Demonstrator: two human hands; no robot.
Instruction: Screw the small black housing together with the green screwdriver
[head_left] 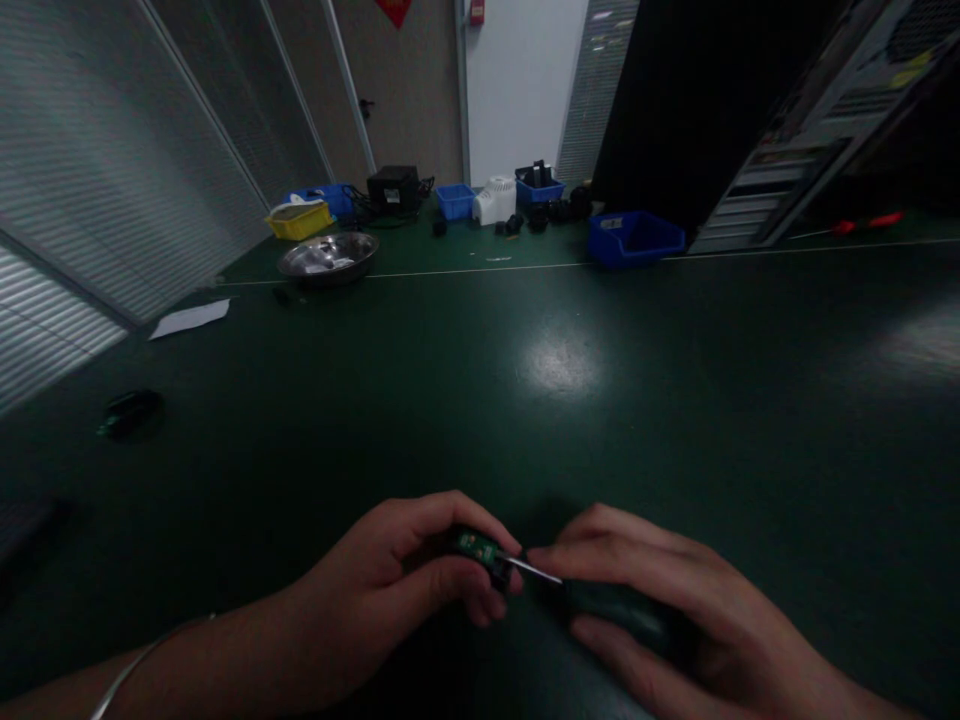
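Note:
My left hand (405, 580) is closed around a small green circuit board (478, 548) set in a dark housing, pinched between thumb and fingers low in the middle of the view. My right hand (652, 610) is wrapped round the dark handle of a screwdriver (540, 571). Its thin metal shaft points left and its tip touches the small part. Both hands hover just above the dark green table (555, 420). A thin bracelet shows on my left wrist.
A metal bowl (328, 256), a yellow bin (300, 219), blue bins (634, 238), a black box (393, 187) and a white device (496, 199) line the far edge. A computer case (825, 120) leans at the right. White paper (190, 318) and a dark object (131, 412) lie left.

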